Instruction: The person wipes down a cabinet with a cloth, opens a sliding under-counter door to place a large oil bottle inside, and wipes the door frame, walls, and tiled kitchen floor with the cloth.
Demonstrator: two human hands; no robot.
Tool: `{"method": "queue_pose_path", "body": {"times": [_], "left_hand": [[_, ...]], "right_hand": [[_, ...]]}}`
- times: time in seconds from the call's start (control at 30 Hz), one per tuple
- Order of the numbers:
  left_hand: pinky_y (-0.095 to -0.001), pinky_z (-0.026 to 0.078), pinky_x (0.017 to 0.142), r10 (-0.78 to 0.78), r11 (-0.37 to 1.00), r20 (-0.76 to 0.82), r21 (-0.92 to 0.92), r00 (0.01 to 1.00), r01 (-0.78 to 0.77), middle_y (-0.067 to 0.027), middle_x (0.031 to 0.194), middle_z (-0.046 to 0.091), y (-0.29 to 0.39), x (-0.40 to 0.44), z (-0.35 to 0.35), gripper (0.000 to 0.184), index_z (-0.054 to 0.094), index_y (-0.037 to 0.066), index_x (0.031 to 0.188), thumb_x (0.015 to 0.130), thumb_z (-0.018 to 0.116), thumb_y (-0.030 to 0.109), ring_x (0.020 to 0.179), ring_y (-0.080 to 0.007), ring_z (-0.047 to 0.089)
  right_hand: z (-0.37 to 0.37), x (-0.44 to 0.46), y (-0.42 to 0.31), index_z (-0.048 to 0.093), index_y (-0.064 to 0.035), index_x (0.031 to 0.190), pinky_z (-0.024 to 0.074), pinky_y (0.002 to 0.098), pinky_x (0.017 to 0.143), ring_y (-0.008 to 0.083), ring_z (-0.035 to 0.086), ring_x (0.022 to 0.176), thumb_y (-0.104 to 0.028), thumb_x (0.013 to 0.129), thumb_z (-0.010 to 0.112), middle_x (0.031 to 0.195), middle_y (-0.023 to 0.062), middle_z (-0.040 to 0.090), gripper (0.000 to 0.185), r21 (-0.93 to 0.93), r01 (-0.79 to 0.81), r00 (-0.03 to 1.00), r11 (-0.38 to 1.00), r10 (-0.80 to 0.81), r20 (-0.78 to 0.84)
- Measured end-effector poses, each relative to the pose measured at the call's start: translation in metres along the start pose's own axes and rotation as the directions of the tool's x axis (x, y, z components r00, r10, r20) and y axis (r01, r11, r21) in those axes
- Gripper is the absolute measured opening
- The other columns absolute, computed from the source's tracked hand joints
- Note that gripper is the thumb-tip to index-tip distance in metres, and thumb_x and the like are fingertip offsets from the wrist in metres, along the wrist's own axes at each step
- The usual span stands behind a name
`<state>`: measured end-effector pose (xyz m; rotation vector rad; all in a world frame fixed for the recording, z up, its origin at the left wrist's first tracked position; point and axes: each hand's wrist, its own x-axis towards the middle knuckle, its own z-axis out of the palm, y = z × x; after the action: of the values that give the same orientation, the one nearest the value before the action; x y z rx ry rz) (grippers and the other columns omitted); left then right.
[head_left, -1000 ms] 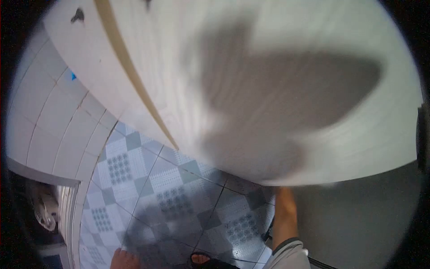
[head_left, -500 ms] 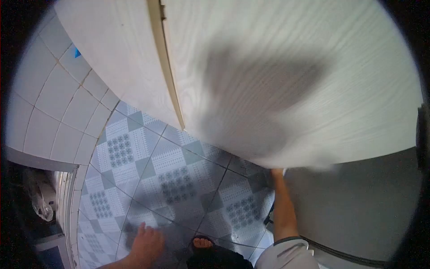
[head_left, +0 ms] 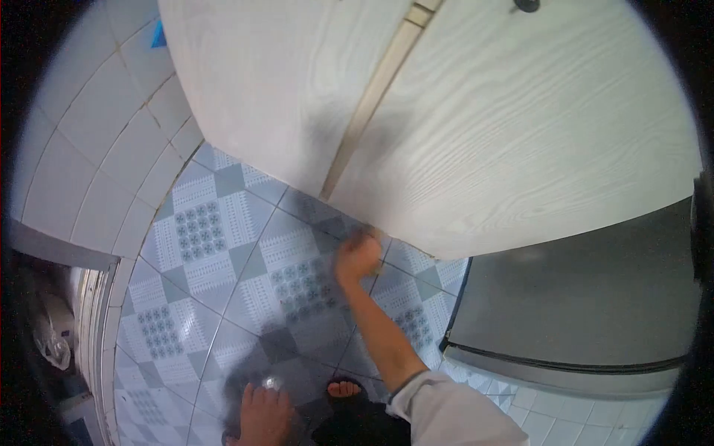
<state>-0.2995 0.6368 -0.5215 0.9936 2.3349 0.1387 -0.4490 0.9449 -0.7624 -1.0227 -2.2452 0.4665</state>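
Two white cabinet doors (head_left: 535,134) — faintly wood-grained — stand side by side over the tiled floor (head_left: 201,230), a narrow beige strip (head_left: 364,111) between them; one bears a dark knob (head_left: 526,4).

Near the centre, just towards 6 o'clock, the right hand (head_left: 360,254) is blurred; whether its fingers hold anything cannot be told. At 7 o'clock the bottom edge cuts off the left hand (head_left: 265,415), its palm hidden. The pale sleeve (head_left: 457,409) runs out at 5 o'clock. The top edge crops the white doors (head_left: 535,126) and, at 1 o'clock, a dark knob (head_left: 526,4). The clear bag's (head_left: 53,338) contents at 8 o'clock stay indistinct.
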Motion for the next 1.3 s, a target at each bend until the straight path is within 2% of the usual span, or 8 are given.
{"method": "queue_pose_path", "body": {"times": [0.2, 0.63, 0.77, 0.9, 1.0, 1.1, 1.17, 1.3], "left_hand": [[-0.0514, 0.034, 0.102, -0.034, 0.996, -0.082, -0.081, 0.996, 0.027, -0.0122, 0.099, 0.059, -0.015, -0.023, 0.01, 0.043, 0.058, 0.004, 0.109, 0.075, 0.068, 0.027, 0.101, -0.0304, 0.055], [-0.048, 0.037, 0.097, -0.207, 0.933, -0.183, -0.333, 0.961, 0.138, -0.014, 0.102, 0.058, -0.023, -0.021, 0.015, 0.043, 0.055, 0.003, 0.113, 0.075, 0.069, 0.017, 0.1, -0.033, 0.053], [-0.0476, 0.036, 0.098, -0.232, 0.92, -0.135, -0.353, 0.963, 0.172, -0.014, 0.103, 0.058, -0.016, -0.015, 0.019, 0.044, 0.055, 0.003, 0.114, 0.076, 0.069, 0.019, 0.101, -0.0333, 0.053], [-0.0485, 0.036, 0.099, -0.25, 0.926, -0.122, -0.321, 0.96, 0.2, -0.014, 0.103, 0.058, -0.01, -0.012, 0.008, 0.043, 0.055, 0.003, 0.114, 0.076, 0.069, 0.017, 0.101, -0.033, 0.053], [-0.0497, 0.037, 0.099, -0.261, 0.943, -0.161, -0.255, 0.952, 0.215, -0.0147, 0.103, 0.059, -0.01, -0.013, -0.011, 0.041, 0.055, 0.003, 0.113, 0.077, 0.068, 0.017, 0.1, -0.0332, 0.054], [-0.0503, 0.038, 0.098, -0.264, 0.931, -0.271, -0.322, 0.926, 0.171, -0.0156, 0.104, 0.06, -0.016, -0.012, -0.024, 0.04, 0.056, 0.002, 0.113, 0.078, 0.067, 0.017, 0.099, -0.0341, 0.055], [-0.0494, 0.038, 0.097, -0.289, 0.924, -0.321, -0.341, 0.902, 0.175, -0.0163, 0.104, 0.06, -0.021, -0.007, -0.019, 0.04, 0.056, 0.001, 0.112, 0.077, 0.068, 0.018, 0.098, -0.0347, 0.055], [-0.0474, 0.04, 0.09, -0.307, 0.928, -0.305, -0.304, 0.901, 0.214, -0.0154, 0.092, 0.057, -0.022, -0.006, 0.005, 0.031, 0.056, 0.004, 0.098, 0.074, 0.068, 0.019, 0.089, -0.0338, 0.053]], "right_hand": [[-0.014, -0.025, -0.057, 0.052, -0.002, 0.094, 0.0398, 0.042, 0.081, 0.0347, 0.05, 0.09, -0.009, 0.072, 0.066, 0.091, 0.0167, 0.053, 0.027, 0.473, 0.239, 0.895, 0.848, -0.381, 0.232], [-0.021, 0.016, 0.01, 0.05, 0.0043, 0.118, 0.0392, 0.0463, 0.09, 0.0364, 0.049, 0.105, -0.024, 0.076, 0.064, 0.112, 0.0201, 0.055, 0.053, -0.457, 0.005, 0.996, 0.889, 0.038, 0.085], [-0.001, -0.002, -0.063, 0.053, -0.0015, 0.114, 0.0401, 0.0474, 0.09, 0.0354, 0.053, 0.101, -0.02, 0.079, 0.057, 0.108, 0.0186, 0.057, 0.04, -0.206, 0.243, 0.885, 0.948, -0.129, 0.447], [0.007, -0.053, -0.102, 0.058, -0.0051, 0.111, 0.0398, 0.0462, 0.09, 0.0317, 0.056, 0.102, -0.003, 0.074, 0.056, 0.11, 0.0146, 0.061, 0.037, 0.427, 0.567, 0.539, 0.705, -0.709, 0.454], [-0.035, -0.051, -0.101, 0.061, -0.0055, 0.112, 0.0461, 0.0432, 0.085, 0.0302, 0.059, 0.098, -0.007, 0.075, 0.058, 0.106, 0.0112, 0.062, 0.037, 0.529, 0.63, 0.565, 0.569, -0.803, 0.19], [-0.072, 0.0, -0.066, 0.057, -0.004, 0.118, 0.0433, 0.0444, 0.089, 0.0319, 0.055, 0.103, -0.008, 0.077, 0.059, 0.115, 0.0142, 0.059, 0.041, 0.632, 0.242, 0.758, 0.737, -0.55, 0.351], [-0.055, 0.007, -0.025, 0.049, -0.005, 0.128, 0.0381, 0.0479, 0.093, 0.0352, 0.048, 0.111, -0.008, 0.076, 0.06, 0.124, 0.0202, 0.051, 0.053, -0.036, 0.236, 0.967, 0.971, -0.231, 0.107], [0.002, 0.002, -0.022, 0.041, -0.0045, 0.135, 0.0327, 0.0498, 0.098, 0.0385, 0.043, 0.115, -0.008, 0.075, 0.059, 0.127, 0.0236, 0.047, 0.062, -0.212, 0.152, 0.982, 0.965, -0.123, 0.142]]}}
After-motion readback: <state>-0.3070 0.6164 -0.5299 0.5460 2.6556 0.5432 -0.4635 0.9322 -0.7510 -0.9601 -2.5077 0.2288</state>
